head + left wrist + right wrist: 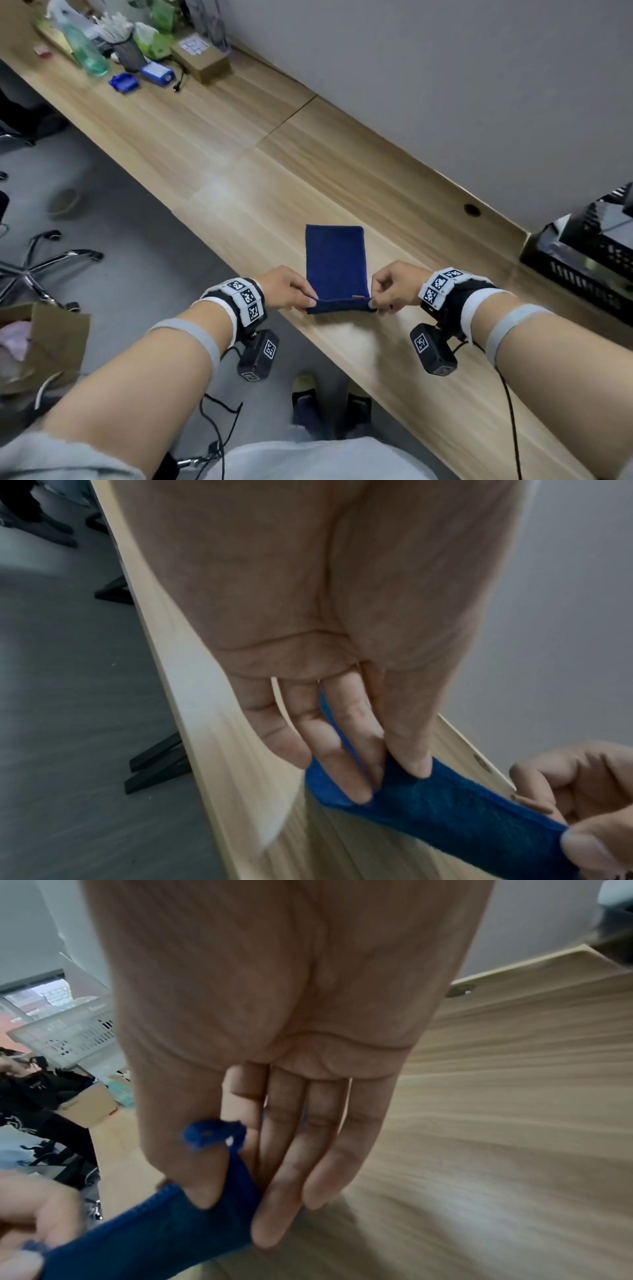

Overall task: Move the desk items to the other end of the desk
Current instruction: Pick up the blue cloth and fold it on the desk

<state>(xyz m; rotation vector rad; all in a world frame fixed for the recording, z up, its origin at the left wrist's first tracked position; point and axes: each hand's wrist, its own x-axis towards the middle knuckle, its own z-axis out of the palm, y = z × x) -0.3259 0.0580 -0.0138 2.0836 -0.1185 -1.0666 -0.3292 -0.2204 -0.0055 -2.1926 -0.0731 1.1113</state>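
Head view: folded blue cloth lay flat on the wooden surface, stretching away from the hands. Left hand pinched its near left corner, right hand pinched its near right corner. Clutter incl. a spray bottle and cardboard box sat far beyond the left hand. Black crate sat right of the right hand.

Left wrist view: thumb and fingers clamped the cloth edge; right hand opposite.

Right wrist view: thumb and fingers gripped the cloth corner, blurred.
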